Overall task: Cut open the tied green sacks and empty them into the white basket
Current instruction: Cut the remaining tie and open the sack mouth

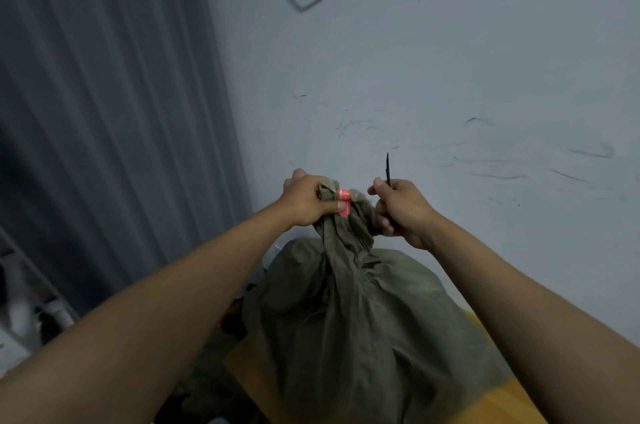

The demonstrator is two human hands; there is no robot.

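A full green sack [360, 319] is stood upright in the near middle of the scene, on an orange-yellow surface [502, 403] against a pale wall [450, 60]. Its neck is gathered into a twisted bunch at the top, where a red tie [344, 202] is wound round the cloth. The neck is gripped by the left hand [306, 200], fingers curled tight about the bunch, thumb laid just beside the tie. A thin dark blade [388, 169] is held in the right hand [401, 210], fingers closed round its handle, tip pointed up and away. The blade is just right of the neck and is not seen to touch the tie. The white basket is not in view.

The step in hand is judged to be the cutting of the tie; nothing has been emptied.

Several things could go wrong. The left thumb lies next to the tie, so it could be nicked if the blade were drawn leftward or slipped off the cloth. The sack itself could be slit if the edge were set below the tie. Once the tie is severed the neck could fall open, and contents could be spilled onto the surface if the grip were slackened before the basket is reached.
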